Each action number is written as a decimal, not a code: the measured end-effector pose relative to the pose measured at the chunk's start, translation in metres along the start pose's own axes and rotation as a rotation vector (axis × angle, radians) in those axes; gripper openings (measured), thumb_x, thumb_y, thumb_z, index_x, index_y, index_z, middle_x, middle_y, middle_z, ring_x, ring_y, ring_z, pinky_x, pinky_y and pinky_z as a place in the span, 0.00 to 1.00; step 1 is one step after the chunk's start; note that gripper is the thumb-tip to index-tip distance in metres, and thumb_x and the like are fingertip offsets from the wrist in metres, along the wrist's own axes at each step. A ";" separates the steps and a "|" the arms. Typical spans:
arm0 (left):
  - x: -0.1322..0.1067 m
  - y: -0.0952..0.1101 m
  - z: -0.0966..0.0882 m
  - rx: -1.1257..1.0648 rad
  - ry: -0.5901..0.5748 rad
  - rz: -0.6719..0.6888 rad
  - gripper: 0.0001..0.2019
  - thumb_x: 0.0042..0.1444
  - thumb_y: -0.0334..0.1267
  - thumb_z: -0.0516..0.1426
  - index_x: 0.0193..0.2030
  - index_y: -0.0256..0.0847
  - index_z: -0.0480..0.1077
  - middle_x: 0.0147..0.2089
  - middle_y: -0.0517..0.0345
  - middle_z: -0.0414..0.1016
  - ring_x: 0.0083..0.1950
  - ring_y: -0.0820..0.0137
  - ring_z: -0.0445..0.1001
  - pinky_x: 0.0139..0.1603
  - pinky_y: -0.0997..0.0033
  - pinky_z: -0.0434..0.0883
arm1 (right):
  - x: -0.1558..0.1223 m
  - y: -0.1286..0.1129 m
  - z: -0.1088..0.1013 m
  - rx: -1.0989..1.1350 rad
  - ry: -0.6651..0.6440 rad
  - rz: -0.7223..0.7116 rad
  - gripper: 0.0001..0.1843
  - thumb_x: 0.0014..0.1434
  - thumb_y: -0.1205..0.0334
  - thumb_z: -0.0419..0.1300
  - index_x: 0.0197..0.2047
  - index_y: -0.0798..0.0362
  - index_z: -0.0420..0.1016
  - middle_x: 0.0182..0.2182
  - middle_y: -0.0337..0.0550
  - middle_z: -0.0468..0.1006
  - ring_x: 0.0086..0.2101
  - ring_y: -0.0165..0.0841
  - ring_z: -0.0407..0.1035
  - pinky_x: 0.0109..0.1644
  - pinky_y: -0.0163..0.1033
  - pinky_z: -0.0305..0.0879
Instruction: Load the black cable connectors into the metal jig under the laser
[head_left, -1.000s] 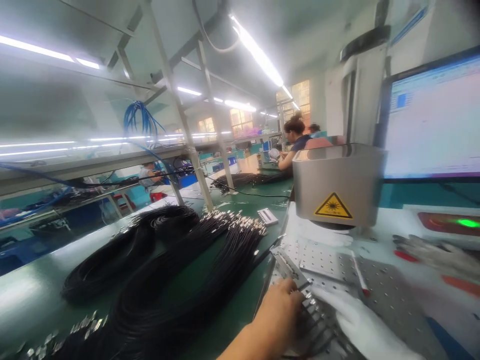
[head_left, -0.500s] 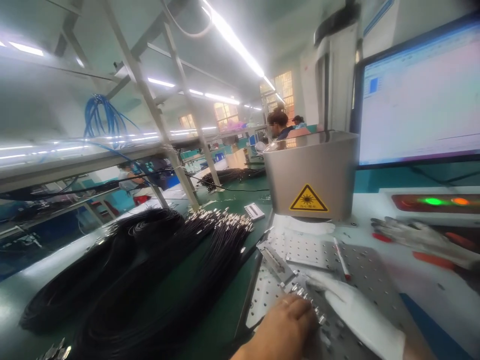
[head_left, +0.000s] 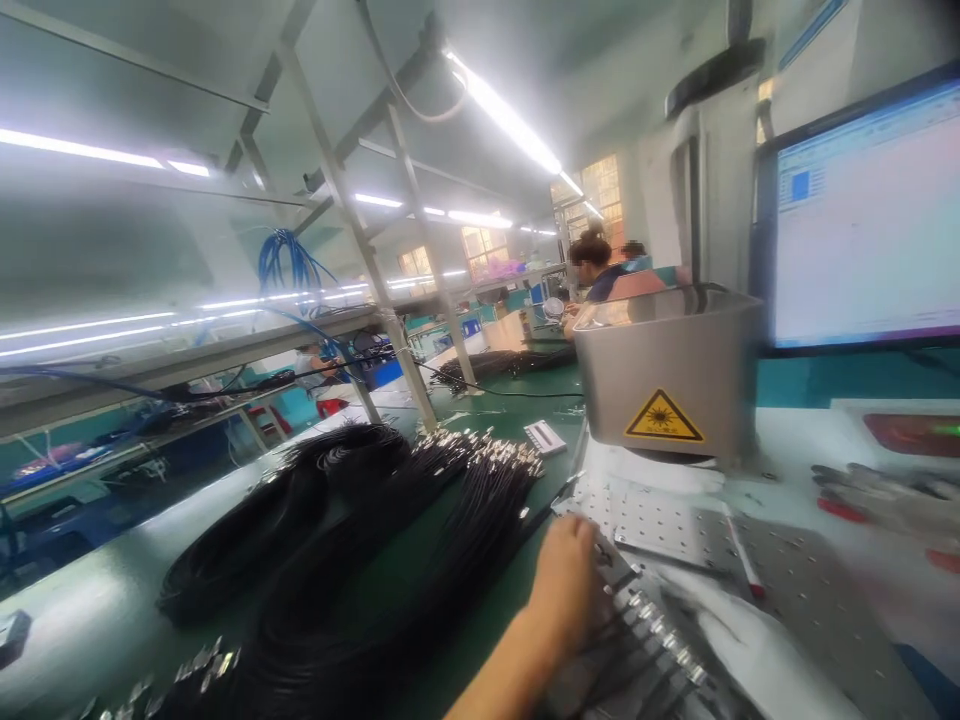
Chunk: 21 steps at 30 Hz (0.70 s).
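My bare left hand lies at the left end of a row of black cables with metal connector ends set side by side on a perforated metal plate. Its fingers curl down over the cables. My right hand, in a white glove, rests to the right of that row; it is blurred and its fingers do not show clearly. A grey laser head with a yellow warning sticker hangs over the back of the plate.
A big bundle of black cables with metal tips and a coil lie on the green bench to the left. A monitor, grey gloves, a red-tipped pen and a small white device lie around. A person works behind.
My head has swung, shifting the view. My left hand has slid up along the row of cables toward the plate's left edge; the gloved right hand has drawn back lower right.
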<state>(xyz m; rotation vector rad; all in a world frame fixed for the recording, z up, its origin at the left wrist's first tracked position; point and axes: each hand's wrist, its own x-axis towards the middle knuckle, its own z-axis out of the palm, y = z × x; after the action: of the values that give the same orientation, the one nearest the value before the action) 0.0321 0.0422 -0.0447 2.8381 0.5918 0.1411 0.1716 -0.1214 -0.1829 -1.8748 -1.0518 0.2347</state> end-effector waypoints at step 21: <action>-0.009 0.036 -0.079 -0.236 0.117 0.097 0.21 0.66 0.42 0.47 0.63 0.38 0.61 0.56 0.50 0.75 0.58 0.64 0.71 0.64 0.60 0.65 | 0.005 -0.044 -0.024 0.113 0.337 0.045 0.30 0.61 0.42 0.46 0.52 0.50 0.76 0.51 0.45 0.76 0.52 0.39 0.70 0.56 0.40 0.69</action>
<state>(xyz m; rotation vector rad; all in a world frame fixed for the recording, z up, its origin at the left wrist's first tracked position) 0.0260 0.0235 0.0406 2.6419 0.4284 0.3703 0.1630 -0.1243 -0.1329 -1.7613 -0.7516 0.0015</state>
